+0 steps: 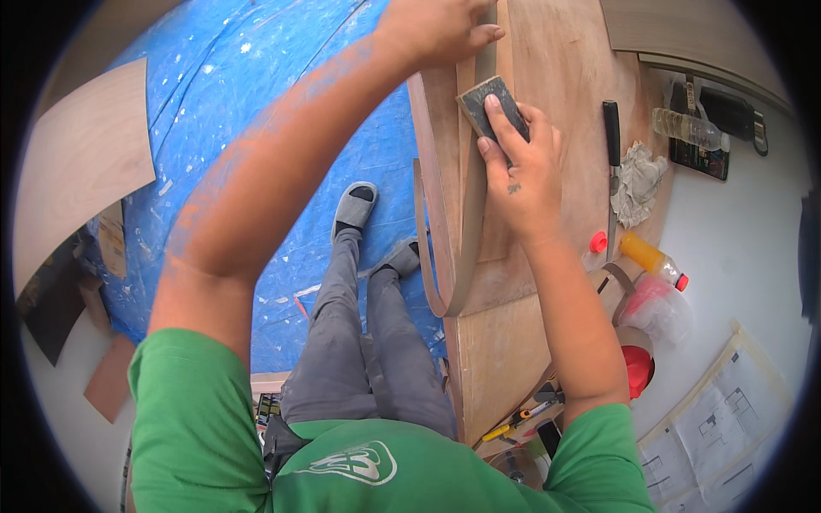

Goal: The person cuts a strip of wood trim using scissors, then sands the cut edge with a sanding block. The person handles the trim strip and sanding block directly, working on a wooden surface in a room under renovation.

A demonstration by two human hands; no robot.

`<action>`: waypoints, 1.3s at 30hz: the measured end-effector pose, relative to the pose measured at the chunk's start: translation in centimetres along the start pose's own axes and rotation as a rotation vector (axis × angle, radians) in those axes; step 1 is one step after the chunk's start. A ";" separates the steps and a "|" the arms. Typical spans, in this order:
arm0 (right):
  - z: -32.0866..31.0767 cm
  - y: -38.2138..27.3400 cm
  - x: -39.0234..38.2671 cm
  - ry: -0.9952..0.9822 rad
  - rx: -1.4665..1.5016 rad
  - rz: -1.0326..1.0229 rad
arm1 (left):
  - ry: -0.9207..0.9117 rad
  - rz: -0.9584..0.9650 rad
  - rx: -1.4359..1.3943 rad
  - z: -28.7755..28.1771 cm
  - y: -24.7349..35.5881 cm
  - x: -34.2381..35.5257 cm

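Note:
In my right hand (526,175) is a dark, worn rectangular block (492,104), with the index finger stretched along its top face. The block lies at a long, thin brown strip of edge banding (472,231) that runs along a wooden panel (560,51). Lower down, the strip bends into a loop and its other end rises beside the panel's left side. My left hand (436,32) reaches to the upper end of the strip, its thumb lying across it. Most of that hand's fingers are cut off by the picture's upper edge, so their grip is hidden.
Right of the panel lie a black-handled knife (611,141), crumpled paper (639,184), an orange-filled bottle (646,255) and a clear bottle (688,128). A yellow cutter (517,421) lies near my right elbow. Blue sheeting (256,94) covers the floor; a curved panel (85,162) stands left.

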State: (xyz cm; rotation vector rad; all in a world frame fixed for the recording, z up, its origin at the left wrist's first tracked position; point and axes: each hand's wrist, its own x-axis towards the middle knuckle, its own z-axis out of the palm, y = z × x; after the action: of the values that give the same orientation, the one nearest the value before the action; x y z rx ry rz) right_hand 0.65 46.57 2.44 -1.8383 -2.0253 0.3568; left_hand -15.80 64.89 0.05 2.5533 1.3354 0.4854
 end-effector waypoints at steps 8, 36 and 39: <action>0.9 3.5 6.8 0.083 -0.047 -0.014 | -0.368 0.018 0.254 -2.0 -2.2 7.7; -0.4 0.2 -1.3 -0.051 0.033 0.049 | -0.353 -0.049 0.125 -1.1 -3.9 8.7; 0.7 2.7 7.4 0.066 -0.033 0.013 | -0.368 -0.043 0.144 -1.2 -2.5 9.3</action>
State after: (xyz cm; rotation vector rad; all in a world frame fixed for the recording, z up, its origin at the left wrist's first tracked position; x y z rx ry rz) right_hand 2.24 54.21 1.47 -1.8589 -1.9866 0.2643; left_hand -13.17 73.98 2.08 2.5533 1.3224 -0.0914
